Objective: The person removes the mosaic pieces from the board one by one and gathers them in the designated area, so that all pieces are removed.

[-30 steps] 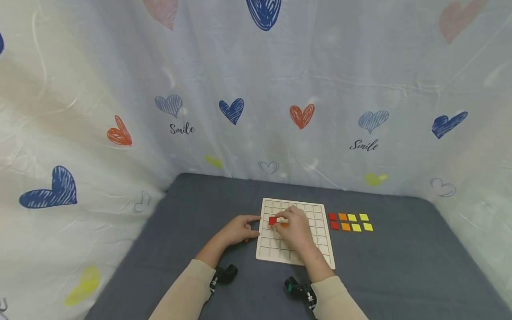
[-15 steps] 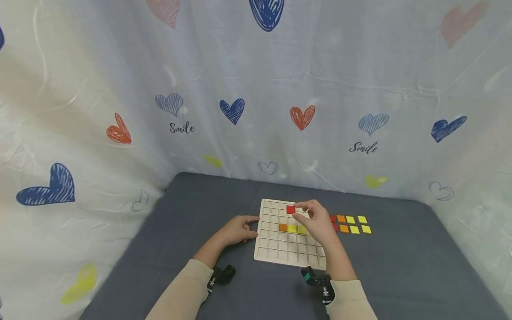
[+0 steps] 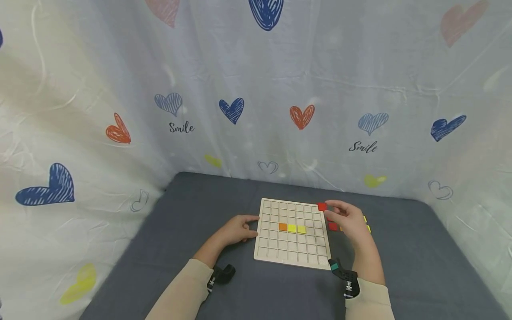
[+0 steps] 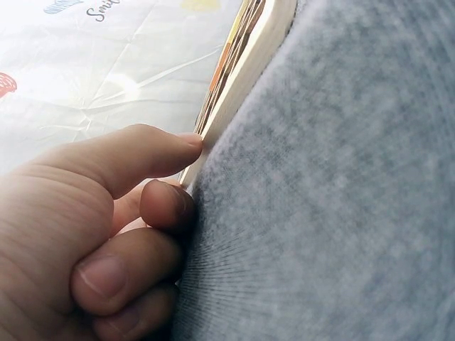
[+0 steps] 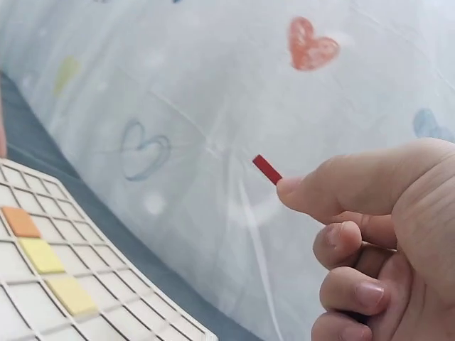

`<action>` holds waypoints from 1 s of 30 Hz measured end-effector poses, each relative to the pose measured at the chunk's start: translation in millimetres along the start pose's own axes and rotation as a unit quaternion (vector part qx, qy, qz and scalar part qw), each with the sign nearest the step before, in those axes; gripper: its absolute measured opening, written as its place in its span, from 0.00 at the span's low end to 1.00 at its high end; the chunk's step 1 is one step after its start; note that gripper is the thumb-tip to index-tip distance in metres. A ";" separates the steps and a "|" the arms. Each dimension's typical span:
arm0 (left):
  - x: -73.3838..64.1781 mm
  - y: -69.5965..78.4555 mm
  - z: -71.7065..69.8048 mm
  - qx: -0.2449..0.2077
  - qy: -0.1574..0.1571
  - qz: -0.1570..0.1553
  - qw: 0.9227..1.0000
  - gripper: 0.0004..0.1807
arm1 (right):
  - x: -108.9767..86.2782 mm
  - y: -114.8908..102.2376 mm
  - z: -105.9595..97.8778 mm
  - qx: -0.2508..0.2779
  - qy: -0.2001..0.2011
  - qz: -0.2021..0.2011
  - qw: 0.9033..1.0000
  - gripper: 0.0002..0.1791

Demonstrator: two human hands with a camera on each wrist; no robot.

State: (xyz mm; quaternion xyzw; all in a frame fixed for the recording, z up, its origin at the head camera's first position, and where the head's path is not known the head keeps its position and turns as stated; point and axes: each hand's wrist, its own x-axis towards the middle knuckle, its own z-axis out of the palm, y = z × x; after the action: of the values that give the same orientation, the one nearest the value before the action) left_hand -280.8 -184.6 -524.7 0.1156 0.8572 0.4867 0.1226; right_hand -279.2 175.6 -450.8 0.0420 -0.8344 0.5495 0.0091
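Pinched between thumb and finger of my right hand [image 3: 350, 221] is a red square tile [image 3: 322, 206], raised near the board's far right corner. The right wrist view has that red tile [image 5: 266, 170] edge-on at the fingertips. My left hand [image 3: 236, 229] touches the left edge of the pale wooden grid board [image 3: 276, 254] with thumb and index finger. Its other fingers are bent under in the left wrist view, beside the board's side [image 4: 242, 85]. One orange tile [image 3: 283, 227] and two yellow tiles [image 3: 297, 229] lie in a row on the board.
Right of the board, a red tile [image 3: 333, 226] lies on the dark grey cloth [image 3: 224, 195], among others partly hidden by my right hand, with yellow ones peeking out. A white curtain [image 3: 256, 146] printed with hearts hangs behind the table and along its sides.
My right hand has lifted the red tile off the board and carried it right to the far right corner, uncovering the orange and yellow tiles. My left hand stays at the board's edge.
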 end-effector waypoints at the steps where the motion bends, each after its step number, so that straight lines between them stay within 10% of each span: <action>1: 0.3 -0.1 0.3 0.001 0.000 0.001 1.000 0.33 | -0.8 2.2 -4.2 0.002 -0.002 0.008 1.000 0.27; 17: 1.2 -0.5 1.5 0.007 0.005 0.001 1.000 0.33 | -2.3 62.7 -34.8 -0.146 -0.080 0.092 0.982 0.23; 30: 2.9 -2.4 1.4 -0.001 -0.001 0.005 1.000 0.33 | -2.9 61.6 -27.5 -0.165 -0.082 0.118 0.976 0.20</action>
State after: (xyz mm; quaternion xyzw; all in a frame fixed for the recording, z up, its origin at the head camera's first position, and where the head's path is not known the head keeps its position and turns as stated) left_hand -283.3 -183.8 -527.7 0.1203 0.8562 0.4877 0.1209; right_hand -282.1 225.2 -496.5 -0.0138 -0.9105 0.3963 -0.1175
